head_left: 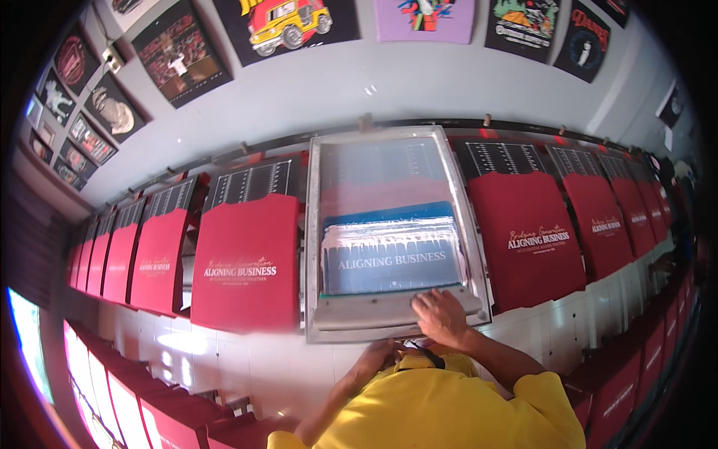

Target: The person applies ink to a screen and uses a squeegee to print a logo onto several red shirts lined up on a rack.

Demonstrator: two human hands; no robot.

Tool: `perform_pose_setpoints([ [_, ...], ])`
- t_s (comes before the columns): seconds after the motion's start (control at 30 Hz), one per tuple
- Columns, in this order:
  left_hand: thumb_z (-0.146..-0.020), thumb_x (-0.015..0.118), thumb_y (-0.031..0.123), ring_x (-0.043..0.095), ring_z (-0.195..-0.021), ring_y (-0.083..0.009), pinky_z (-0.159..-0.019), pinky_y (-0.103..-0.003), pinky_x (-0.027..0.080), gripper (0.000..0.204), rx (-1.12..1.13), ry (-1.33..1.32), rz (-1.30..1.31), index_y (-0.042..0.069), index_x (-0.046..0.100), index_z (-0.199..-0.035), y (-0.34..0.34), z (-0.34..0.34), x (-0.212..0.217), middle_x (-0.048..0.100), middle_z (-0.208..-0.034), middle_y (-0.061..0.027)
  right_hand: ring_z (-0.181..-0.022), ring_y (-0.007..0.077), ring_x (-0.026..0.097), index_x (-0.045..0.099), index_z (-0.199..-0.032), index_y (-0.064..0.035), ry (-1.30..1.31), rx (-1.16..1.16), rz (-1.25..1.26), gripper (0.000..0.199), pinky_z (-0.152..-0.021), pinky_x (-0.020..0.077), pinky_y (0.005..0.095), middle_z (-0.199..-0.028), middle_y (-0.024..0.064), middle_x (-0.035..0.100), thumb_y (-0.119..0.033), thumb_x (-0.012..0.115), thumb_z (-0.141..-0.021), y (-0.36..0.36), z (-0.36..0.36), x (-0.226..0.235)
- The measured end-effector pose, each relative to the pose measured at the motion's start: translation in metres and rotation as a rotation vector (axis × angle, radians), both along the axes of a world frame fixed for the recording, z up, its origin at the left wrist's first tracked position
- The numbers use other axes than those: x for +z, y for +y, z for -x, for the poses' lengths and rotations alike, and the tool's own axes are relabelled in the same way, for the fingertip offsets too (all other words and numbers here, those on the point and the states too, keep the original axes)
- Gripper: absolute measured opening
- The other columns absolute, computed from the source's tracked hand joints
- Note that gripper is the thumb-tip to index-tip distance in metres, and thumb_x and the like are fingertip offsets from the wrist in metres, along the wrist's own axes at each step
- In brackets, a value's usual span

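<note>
A silver-framed printing screen [313, 224] lies over a red shirt on a board in the middle. Its mesh has a blue area [393, 275] with pale lettering, and a band of white ink [389, 232] runs across it, dripping in streaks at its lower edge. A wide grey squeegee [359, 310] rests across the near end of the screen. My right hand [441, 316] is closed over the squeegee's right part. Low against my yellow shirt, just below the frame's near edge, is my left hand [383, 355]; its fingers are mostly hidden.
Red printed shirts on boards line up to the left [243, 262] and right [531, 239]. A dark rail [284, 143] runs behind them along the wall. Another row of red shirts [168, 411] stands low at the left, with more at the lower right. Printed pictures hang on the wall.
</note>
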State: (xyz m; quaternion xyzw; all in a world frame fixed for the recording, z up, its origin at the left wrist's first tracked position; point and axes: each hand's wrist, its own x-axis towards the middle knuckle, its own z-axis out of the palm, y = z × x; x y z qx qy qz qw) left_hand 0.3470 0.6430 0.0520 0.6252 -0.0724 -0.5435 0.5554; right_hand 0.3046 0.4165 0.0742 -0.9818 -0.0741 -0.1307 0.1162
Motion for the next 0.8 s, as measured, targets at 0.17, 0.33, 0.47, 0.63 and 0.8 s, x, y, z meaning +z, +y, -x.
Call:
perform_pose_setpoints([
  [0.17,-0.108,0.034,0.025,0.045,-0.058,-0.0042,-0.053,-0.018,0.034,0.037,0.223,0.188,0.046,0.002,0.063,-0.106,-0.002,0.009,-0.019,0.057,-0.073,0.0020,-0.092,0.0230,0.059,0.060,-0.102,-0.0071,-0.111,-0.045,0.067,0.024,-0.078,0.0461,0.0384,-0.100,0.0047,0.063,-0.012,0.062,-0.078,-0.033,-0.072,-0.008],
  [0.33,-0.107,0.039,0.027,0.043,-0.054,-0.0043,-0.050,-0.018,0.033,0.033,0.268,0.193,-0.006,0.003,0.061,-0.102,-0.004,0.011,-0.031,0.056,-0.070,0.0014,-0.092,0.0211,0.057,0.060,-0.098,-0.0083,-0.116,-0.071,0.125,0.020,-0.078,0.0455,0.0367,-0.099,0.0045,0.061,-0.007,0.062,-0.079,-0.052,-0.114,-0.028],
  [0.47,-0.107,0.040,0.028,0.042,-0.052,-0.0043,-0.047,-0.018,0.031,0.032,0.208,0.043,-0.120,0.004,0.061,-0.100,-0.013,0.008,0.014,0.055,-0.069,0.0024,-0.088,0.0228,0.060,0.062,-0.092,-0.0078,-0.094,-0.038,0.075,0.015,-0.075,0.0478,0.0384,-0.092,0.0056,0.062,-0.009,0.065,-0.078,-0.050,-0.115,-0.037],
  [0.63,-0.107,0.040,0.029,0.040,-0.052,-0.0038,-0.047,-0.019,0.030,0.033,0.167,0.096,-0.018,0.005,0.061,-0.099,-0.005,0.003,-0.016,0.054,-0.068,0.0040,-0.070,0.0293,0.066,0.066,-0.087,-0.0035,0.320,-0.053,-0.259,0.017,-0.068,0.0525,0.0430,-0.073,0.0134,0.065,-0.014,0.071,-0.074,-0.087,-0.158,0.017],
  [0.8,-0.107,0.039,0.030,0.039,-0.054,-0.0040,-0.050,-0.019,0.031,0.035,0.100,0.007,-0.005,0.005,0.061,-0.099,0.001,-0.001,-0.029,0.051,-0.068,0.0049,-0.074,0.0348,0.068,0.068,-0.090,-0.0036,0.396,-0.052,-0.259,0.028,-0.071,0.0532,0.0444,-0.077,0.0187,0.068,-0.023,0.071,-0.070,-0.094,-0.148,0.033],
])
